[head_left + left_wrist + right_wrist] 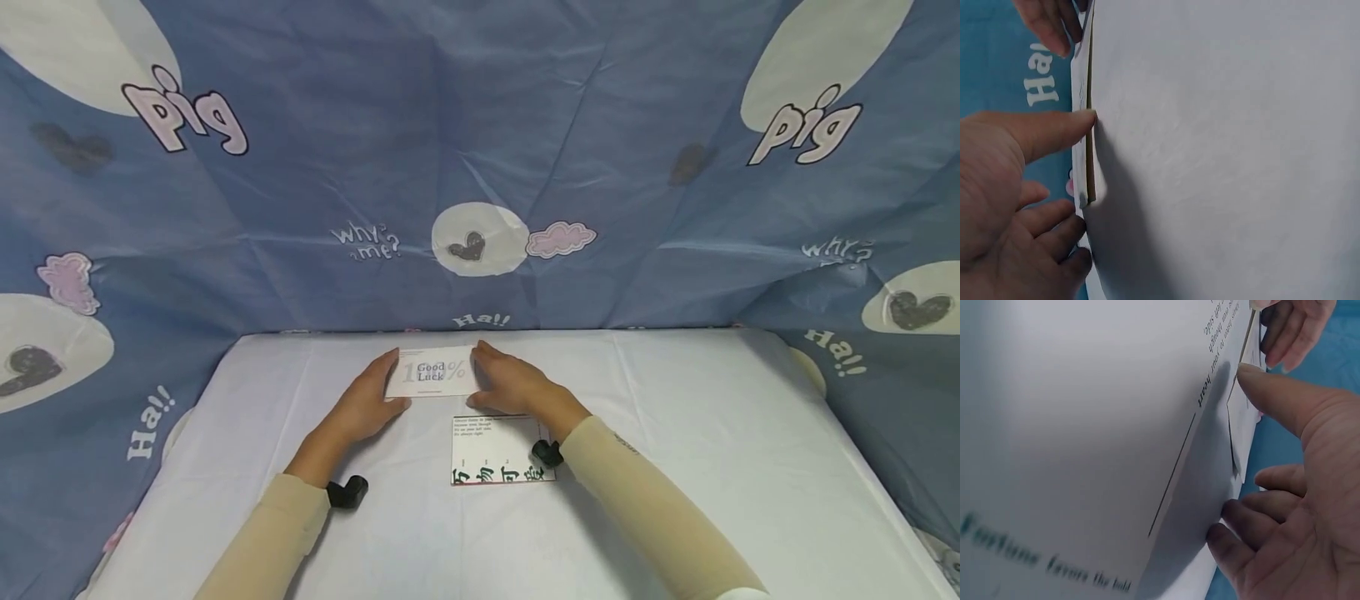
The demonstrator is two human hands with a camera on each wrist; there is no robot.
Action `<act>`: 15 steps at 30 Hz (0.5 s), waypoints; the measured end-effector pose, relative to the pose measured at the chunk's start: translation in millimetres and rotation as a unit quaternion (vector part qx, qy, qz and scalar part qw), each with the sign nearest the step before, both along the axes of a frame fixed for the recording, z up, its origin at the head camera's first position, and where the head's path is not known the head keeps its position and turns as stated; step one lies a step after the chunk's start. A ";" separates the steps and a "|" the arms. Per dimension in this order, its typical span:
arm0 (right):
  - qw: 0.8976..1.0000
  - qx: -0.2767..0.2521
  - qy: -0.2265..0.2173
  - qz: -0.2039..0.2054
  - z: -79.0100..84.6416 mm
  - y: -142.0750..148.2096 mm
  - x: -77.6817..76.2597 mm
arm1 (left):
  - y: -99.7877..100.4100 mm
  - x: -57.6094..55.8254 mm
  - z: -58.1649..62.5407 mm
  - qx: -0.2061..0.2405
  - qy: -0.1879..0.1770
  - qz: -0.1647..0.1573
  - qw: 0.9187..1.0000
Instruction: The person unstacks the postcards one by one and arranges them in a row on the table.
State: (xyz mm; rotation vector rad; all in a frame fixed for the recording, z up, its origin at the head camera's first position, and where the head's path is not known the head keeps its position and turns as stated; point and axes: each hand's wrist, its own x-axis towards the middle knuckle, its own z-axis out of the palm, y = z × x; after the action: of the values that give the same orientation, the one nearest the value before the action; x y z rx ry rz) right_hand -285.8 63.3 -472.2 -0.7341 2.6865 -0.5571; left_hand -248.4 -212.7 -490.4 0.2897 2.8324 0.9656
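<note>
White "Good Luck" card [431, 385] lies between left hand [369, 402] and right hand [517, 385], thumbs and fingers gripping its opposite ends; a green-lettered card [491, 450] lies near the right thumb, wristward.

The light is soft, slightly dim — a grey shadow [1125, 219] lies on the white cloth [1241, 156], and in the right wrist view the lower-left lettering [1000, 540] is blurred.

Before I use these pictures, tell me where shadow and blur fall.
Head view: the Good Luck card legible, faint shadow beside the right sleeve; left wrist view: soft-edged shadow on the white cloth beside the left hand; right wrist view: "Fortune" lettering blurred, "bold" clearer.
</note>
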 end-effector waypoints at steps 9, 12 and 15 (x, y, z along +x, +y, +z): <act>0.999 -0.020 0.027 0.031 3.6 24.9 13.4 | 14.6 19.5 0.6 -0.027 0.048 -0.007 0.998; 0.999 -0.016 0.030 0.043 6.2 34.1 19.9 | 23.1 27.9 2.9 -0.021 0.053 -0.028 0.998; 0.998 -0.016 0.032 0.052 9.5 42.9 28.6 | 32.6 36.8 8.2 -0.016 0.056 -0.050 0.997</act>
State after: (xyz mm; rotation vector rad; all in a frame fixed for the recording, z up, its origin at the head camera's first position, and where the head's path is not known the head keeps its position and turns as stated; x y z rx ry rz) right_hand -257.1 106.2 -462.7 -0.9093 2.6851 -0.5605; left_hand -211.7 -180.1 -482.2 0.4918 2.8986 0.9090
